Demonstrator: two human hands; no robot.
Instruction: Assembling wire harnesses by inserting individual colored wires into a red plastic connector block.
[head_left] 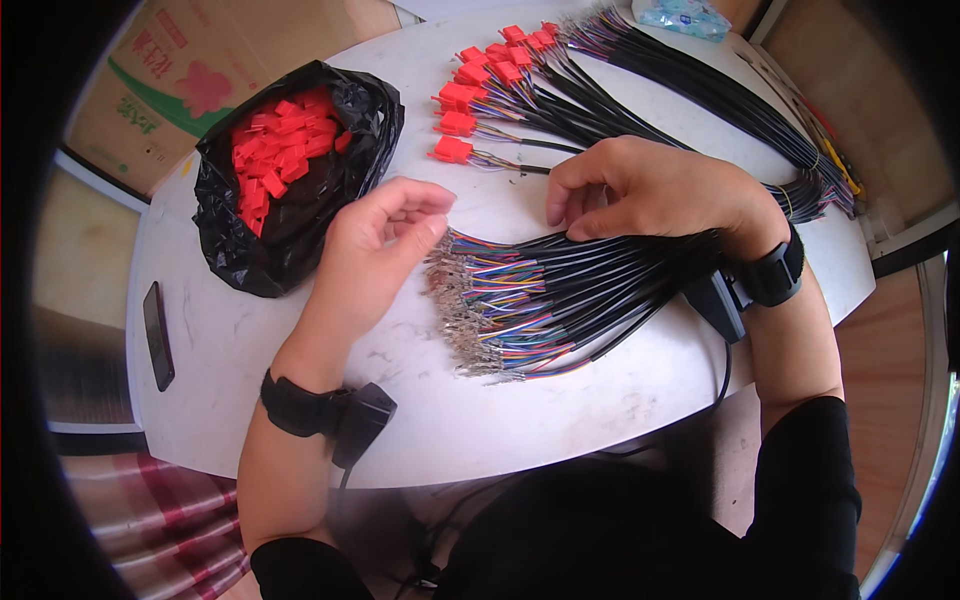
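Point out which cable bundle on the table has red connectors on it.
The middle bundle, just beyond the right hand: red connectors cap its wire ends. The near bundle and the far bundle show none on theirs.

Soft light brightens the tabletop (560,430) (shadows faint), while fisheye distortion bends edges near black corners.
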